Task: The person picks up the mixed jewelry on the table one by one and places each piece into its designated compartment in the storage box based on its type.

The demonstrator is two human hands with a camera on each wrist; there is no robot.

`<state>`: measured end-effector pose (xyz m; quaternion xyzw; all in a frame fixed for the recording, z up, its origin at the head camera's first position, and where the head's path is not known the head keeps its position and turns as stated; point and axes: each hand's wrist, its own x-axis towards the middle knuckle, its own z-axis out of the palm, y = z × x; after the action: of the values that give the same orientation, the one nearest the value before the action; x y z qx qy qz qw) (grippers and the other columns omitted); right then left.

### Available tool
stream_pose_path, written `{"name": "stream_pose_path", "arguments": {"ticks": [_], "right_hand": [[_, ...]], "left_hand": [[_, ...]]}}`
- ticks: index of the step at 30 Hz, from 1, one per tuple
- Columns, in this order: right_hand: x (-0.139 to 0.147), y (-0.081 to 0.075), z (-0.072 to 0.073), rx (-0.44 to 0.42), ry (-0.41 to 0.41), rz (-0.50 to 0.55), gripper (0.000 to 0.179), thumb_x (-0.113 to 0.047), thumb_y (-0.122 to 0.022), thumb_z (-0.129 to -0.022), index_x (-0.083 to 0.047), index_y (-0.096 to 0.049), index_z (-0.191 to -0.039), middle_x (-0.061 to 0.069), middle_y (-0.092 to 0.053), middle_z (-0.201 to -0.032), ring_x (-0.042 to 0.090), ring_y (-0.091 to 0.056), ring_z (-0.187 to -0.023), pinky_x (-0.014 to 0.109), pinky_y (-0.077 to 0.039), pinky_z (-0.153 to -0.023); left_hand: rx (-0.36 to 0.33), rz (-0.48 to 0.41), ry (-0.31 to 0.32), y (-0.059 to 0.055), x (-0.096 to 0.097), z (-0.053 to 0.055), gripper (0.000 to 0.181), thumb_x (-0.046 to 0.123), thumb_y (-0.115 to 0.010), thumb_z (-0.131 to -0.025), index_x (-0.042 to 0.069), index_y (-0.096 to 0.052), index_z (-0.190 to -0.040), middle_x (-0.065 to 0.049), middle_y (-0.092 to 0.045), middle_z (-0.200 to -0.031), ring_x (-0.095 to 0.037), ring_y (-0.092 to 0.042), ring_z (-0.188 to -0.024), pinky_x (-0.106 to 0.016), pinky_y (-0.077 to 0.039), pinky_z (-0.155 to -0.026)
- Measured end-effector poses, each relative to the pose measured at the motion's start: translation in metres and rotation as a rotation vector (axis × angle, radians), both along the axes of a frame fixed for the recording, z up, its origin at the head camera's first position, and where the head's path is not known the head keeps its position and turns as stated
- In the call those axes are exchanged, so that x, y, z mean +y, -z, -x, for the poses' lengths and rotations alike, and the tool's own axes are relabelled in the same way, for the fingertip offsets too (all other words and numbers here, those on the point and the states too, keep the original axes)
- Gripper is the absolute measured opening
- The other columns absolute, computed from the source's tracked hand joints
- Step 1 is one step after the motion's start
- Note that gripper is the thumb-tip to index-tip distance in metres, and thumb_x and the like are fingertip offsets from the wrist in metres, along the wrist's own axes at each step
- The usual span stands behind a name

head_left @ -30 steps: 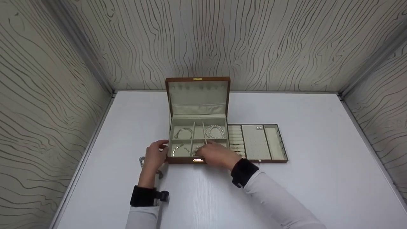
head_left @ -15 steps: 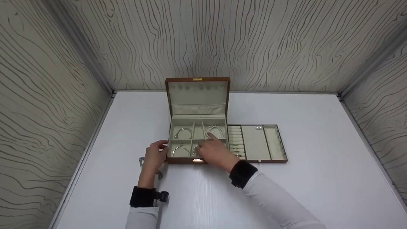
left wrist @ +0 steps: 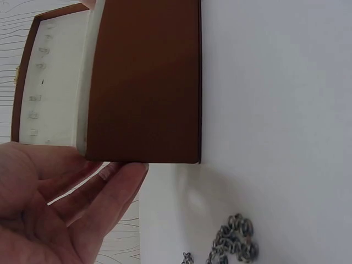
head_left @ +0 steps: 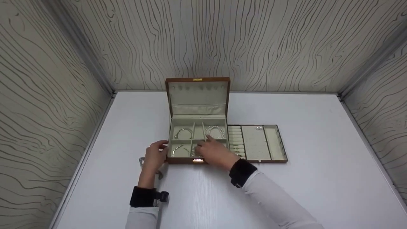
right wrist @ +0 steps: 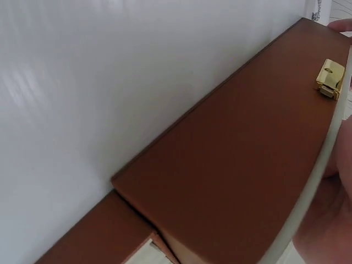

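A brown jewelry box [head_left: 181, 161] with a pale, divided lining stands with its lid [head_left: 198, 95] raised. My left hand [head_left: 156, 156] rests its fingers against the box's left side near the front corner; the left wrist view shows fingertips [left wrist: 135, 173] at the brown side wall. My right hand [head_left: 214, 153] reaches over the front wall into the front middle compartment, at a string of pearl beads [head_left: 193, 152] partly hidden beneath it. Whether its fingers pinch the beads, I cannot tell. A pearl bracelet [head_left: 208, 128] is coiled in the back right compartment, close to a raised finger.
Bracelets lie in the back left [head_left: 184, 129] and front left compartments. A jewelry tray [head_left: 281, 161] with ring rolls [head_left: 235, 135] and pearl earrings [head_left: 259, 128] adjoins the box's right side. A silver chain [left wrist: 234, 236] lies on the white table by my left hand.
My right hand's finger has lifted from the front compartments towards the pearl bracelet behind, then dipped slightly. The hand has shifted a little left. The left hand and box stay in place.
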<state>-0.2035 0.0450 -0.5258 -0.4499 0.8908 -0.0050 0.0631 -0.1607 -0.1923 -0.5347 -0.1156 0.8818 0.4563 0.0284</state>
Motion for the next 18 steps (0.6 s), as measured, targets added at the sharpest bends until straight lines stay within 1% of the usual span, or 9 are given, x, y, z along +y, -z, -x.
{"name": "stream_pose_path", "arguments": {"ticks": [2,4,7,8,9,11,14,17,18], "right_hand": [[0.004,-0.005,-0.001,-0.046,0.023,0.061,0.033,-0.001,-0.064,-0.089,-0.013,-0.066,-0.120,0.003,-0.063,-0.123,0.019,-0.055,-0.120,0.048,-0.027,-0.113],[0.010,-0.012,-0.001,-0.097,0.054,0.135,0.033,0.000,-0.062,-0.091,-0.011,-0.065,-0.122,0.005,-0.062,-0.124,0.021,-0.056,-0.118,0.044,-0.034,-0.110],[0.024,-0.022,-0.003,-0.161,0.097,0.259,0.035,0.001,-0.061,-0.091,-0.009,-0.065,-0.124,0.006,-0.063,-0.121,0.022,-0.060,-0.112,0.039,-0.045,-0.100],[0.030,-0.025,-0.003,-0.173,0.108,0.290,0.038,0.004,-0.060,-0.090,-0.009,-0.065,-0.125,0.005,-0.063,-0.120,0.022,-0.060,-0.111,0.037,-0.047,-0.097],[0.036,-0.027,-0.004,-0.182,0.119,0.319,0.039,0.005,-0.058,-0.090,-0.009,-0.065,-0.125,0.004,-0.063,-0.120,0.021,-0.060,-0.110,0.036,-0.049,-0.094],[0.049,-0.029,-0.006,-0.200,0.148,0.368,0.043,0.007,-0.056,-0.089,-0.011,-0.064,-0.127,0.003,-0.062,-0.120,0.019,-0.060,-0.111,0.035,-0.049,-0.094],[0.069,-0.027,-0.010,-0.180,0.200,0.429,0.042,0.006,-0.055,-0.091,-0.013,-0.065,-0.126,0.001,-0.061,-0.120,0.018,-0.059,-0.111,0.034,-0.050,-0.093],[0.082,-0.022,-0.012,-0.101,0.271,0.479,0.035,0.004,-0.061,-0.089,-0.010,-0.067,-0.120,0.003,-0.063,-0.117,0.022,-0.063,-0.105,0.038,-0.052,-0.088],[0.085,-0.019,-0.012,-0.072,0.308,0.494,0.030,0.002,-0.064,-0.089,-0.009,-0.068,-0.117,0.005,-0.064,-0.116,0.023,-0.064,-0.102,0.039,-0.053,-0.086]], "left_hand": [[-0.006,-0.002,-0.003,0.000,0.000,0.000,0.031,0.006,-0.060,-0.095,-0.001,-0.063,-0.125,-0.016,-0.067,-0.104,-0.020,-0.065,-0.077,-0.030,-0.054,-0.060],[-0.006,-0.004,-0.006,0.000,0.001,0.000,0.031,0.006,-0.060,-0.095,-0.001,-0.064,-0.125,-0.016,-0.067,-0.105,-0.021,-0.065,-0.077,-0.030,-0.054,-0.060],[-0.008,-0.001,-0.005,0.001,0.001,0.000,0.031,0.007,-0.060,-0.096,0.000,-0.063,-0.126,-0.016,-0.067,-0.105,-0.021,-0.065,-0.079,-0.030,-0.054,-0.060],[-0.007,0.004,-0.005,0.001,0.001,0.000,0.031,0.007,-0.060,-0.096,0.000,-0.063,-0.126,-0.016,-0.067,-0.105,-0.021,-0.065,-0.079,-0.030,-0.054,-0.061],[-0.009,0.010,-0.004,0.002,0.001,0.000,0.031,0.007,-0.060,-0.096,0.000,-0.063,-0.126,-0.016,-0.067,-0.106,-0.021,-0.065,-0.080,-0.030,-0.053,-0.061],[-0.016,0.015,-0.002,0.002,0.002,0.001,0.032,0.008,-0.060,-0.096,0.001,-0.063,-0.127,-0.015,-0.067,-0.106,-0.020,-0.065,-0.081,-0.030,-0.053,-0.062],[-0.027,0.012,-0.005,0.002,0.002,0.001,0.032,0.008,-0.060,-0.096,0.002,-0.063,-0.128,-0.015,-0.067,-0.107,-0.020,-0.065,-0.081,-0.030,-0.054,-0.062],[-0.037,0.007,-0.009,0.001,0.001,0.000,0.033,0.009,-0.060,-0.096,0.002,-0.062,-0.129,-0.015,-0.067,-0.108,-0.019,-0.064,-0.081,-0.030,-0.054,-0.063],[-0.035,0.006,-0.011,0.001,0.001,0.000,0.033,0.009,-0.059,-0.096,0.002,-0.062,-0.129,-0.015,-0.067,-0.108,-0.019,-0.064,-0.080,-0.030,-0.054,-0.062]]}}
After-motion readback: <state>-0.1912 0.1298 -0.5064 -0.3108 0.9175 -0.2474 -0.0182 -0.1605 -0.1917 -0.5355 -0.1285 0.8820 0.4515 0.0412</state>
